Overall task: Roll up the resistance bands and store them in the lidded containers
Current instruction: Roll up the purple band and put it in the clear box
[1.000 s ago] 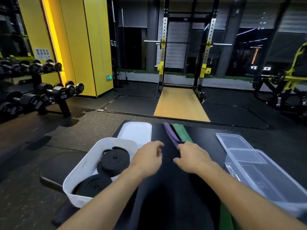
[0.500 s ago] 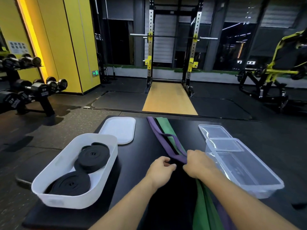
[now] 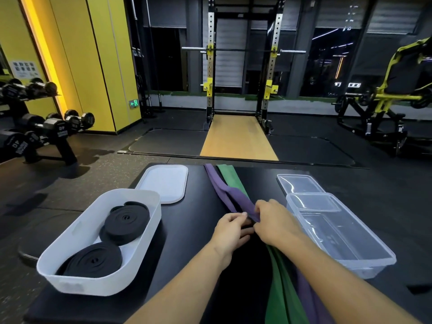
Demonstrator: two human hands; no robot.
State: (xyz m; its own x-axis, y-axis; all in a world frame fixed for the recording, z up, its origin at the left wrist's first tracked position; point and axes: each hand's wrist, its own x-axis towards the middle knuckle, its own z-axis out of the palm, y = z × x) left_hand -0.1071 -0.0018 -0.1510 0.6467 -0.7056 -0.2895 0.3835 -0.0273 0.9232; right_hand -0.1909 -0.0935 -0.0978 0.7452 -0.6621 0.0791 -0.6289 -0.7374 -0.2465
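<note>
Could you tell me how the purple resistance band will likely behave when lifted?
The purple band will probably droop limply: it lies flat and creases where the right hand pinches it. Rolled, it may spring open unless confined, like the black rolls packed in the white bin.

Position: head-worn, wide-angle, single view
Facing: forward and down over the black table [image 3: 191,220]; squat rack [image 3: 209,66] straight ahead
Range: near; left hand [image 3: 230,230] and right hand [image 3: 274,224] just below frame centre
</note>
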